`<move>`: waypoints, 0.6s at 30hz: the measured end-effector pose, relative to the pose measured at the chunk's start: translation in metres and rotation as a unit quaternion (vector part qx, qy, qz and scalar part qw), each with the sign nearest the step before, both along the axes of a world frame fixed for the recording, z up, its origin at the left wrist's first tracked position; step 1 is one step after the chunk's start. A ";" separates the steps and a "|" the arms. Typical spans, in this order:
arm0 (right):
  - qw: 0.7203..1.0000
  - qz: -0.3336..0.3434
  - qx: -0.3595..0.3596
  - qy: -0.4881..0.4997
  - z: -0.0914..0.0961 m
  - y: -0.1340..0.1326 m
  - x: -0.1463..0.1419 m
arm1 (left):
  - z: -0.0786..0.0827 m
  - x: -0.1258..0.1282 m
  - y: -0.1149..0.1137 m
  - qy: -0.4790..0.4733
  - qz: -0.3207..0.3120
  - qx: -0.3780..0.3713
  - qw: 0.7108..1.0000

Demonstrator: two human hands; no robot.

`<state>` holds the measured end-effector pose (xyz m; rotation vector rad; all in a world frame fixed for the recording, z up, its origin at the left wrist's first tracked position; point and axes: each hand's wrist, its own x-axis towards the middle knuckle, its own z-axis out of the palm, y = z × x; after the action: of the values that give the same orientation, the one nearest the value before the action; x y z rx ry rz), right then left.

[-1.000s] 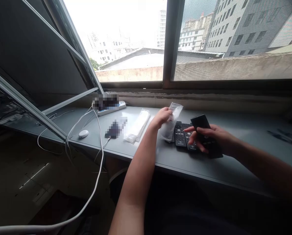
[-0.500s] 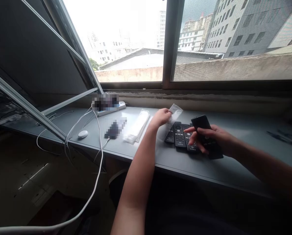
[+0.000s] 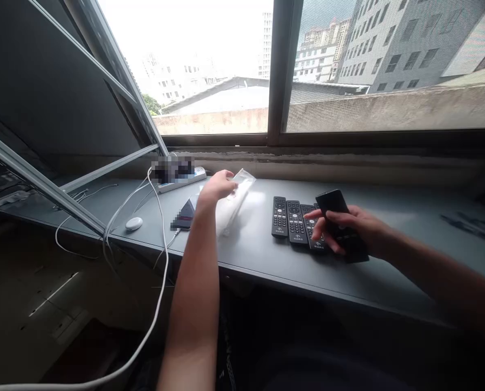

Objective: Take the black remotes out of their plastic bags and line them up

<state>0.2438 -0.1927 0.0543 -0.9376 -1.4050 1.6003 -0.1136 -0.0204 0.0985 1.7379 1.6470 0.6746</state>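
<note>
My right hand [image 3: 360, 225] is closed around a black remote control [image 3: 332, 201], held tilted above the table at the right end of a row of remotes. Its thumb lies across the remote, with the other fingers reaching past its left side. In that row lie several black remotes with keypads, such as the leftmost remote [image 3: 279, 217]. My left hand [image 3: 218, 187] is over a small pile of clear plastic sleeves [image 3: 226, 220]. Its fingertips pinch a clear plastic sleeve [image 3: 244, 178] that lies over the pile; the hand partly hides the contact.
Left of the sleeves lies a dark, partly blurred device [image 3: 181, 220] with a white cable. Behind it is a white power strip [image 3: 199, 175]. A round white object [image 3: 134, 224] sits near the front edge. A metal frame [image 3: 83, 174] slants down at left; thin dark items [image 3: 470, 225] lie far right.
My left hand has moved left with the plastic sleeve, from over the remotes to the sleeve pile. The leftmost remote is now uncovered. My right hand still holds its remote in about the same place.
</note>
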 end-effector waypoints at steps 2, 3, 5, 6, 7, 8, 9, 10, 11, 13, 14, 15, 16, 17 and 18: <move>1.000 -0.001 0.001 -0.004 0.000 0.000 0.000 | -0.003 -0.009 0.002 0.026 0.011 -0.015 0.999; 1.000 -0.001 0.001 -0.006 0.000 0.000 0.000 | -0.006 -0.012 0.003 0.039 0.015 -0.023 0.999; 1.000 -0.002 0.000 -0.007 -0.001 0.000 0.000 | -0.010 -0.013 0.002 0.067 0.021 -0.033 0.997; 1.000 -0.003 0.000 -0.007 -0.001 0.000 0.000 | -0.011 -0.012 0.001 0.084 0.024 -0.035 0.996; 1.000 -0.004 0.000 -0.006 -0.001 0.000 0.000 | -0.012 -0.011 0.000 0.103 0.026 -0.033 0.994; 1.000 -0.004 0.000 -0.006 -0.001 0.000 0.000 | -0.012 -0.009 -0.002 0.124 0.028 -0.028 0.991; 1.000 -0.005 -0.001 -0.005 -0.001 0.000 0.001 | -0.011 -0.007 -0.005 0.148 0.033 -0.023 0.988; 1.000 -0.004 -0.002 -0.004 -0.002 0.000 0.001 | -0.009 -0.005 -0.007 0.173 0.040 -0.017 0.984; 1.000 -0.003 -0.004 -0.005 -0.002 0.000 0.002 | -0.007 -0.001 -0.009 0.197 0.051 -0.009 0.979; 1.000 0.000 -0.007 -0.007 -0.002 0.001 0.002 | 0.000 0.007 -0.013 0.229 0.076 0.016 0.970; 1.000 -0.001 -0.008 -0.008 -0.002 0.001 0.002 | 0.003 0.013 -0.015 0.228 0.077 0.034 0.970; 1.000 -0.003 -0.009 -0.009 -0.002 0.001 0.002 | 0.007 0.020 -0.017 0.211 0.061 0.056 0.974; 1.000 -0.006 -0.011 -0.009 -0.002 0.002 0.001 | 0.010 0.028 -0.019 0.171 0.024 0.083 0.981; 1.000 -0.010 -0.014 -0.009 -0.003 0.002 0.001 | 0.013 0.038 -0.020 0.120 -0.036 0.102 0.987; 1.000 -0.015 -0.018 -0.009 -0.003 0.003 0.000 | 0.015 0.050 -0.023 0.061 -0.106 0.102 0.987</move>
<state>0.2435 -0.1899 0.0515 -0.9914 -1.3718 1.6024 -0.0640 -0.0431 0.1132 2.1039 1.4853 0.6642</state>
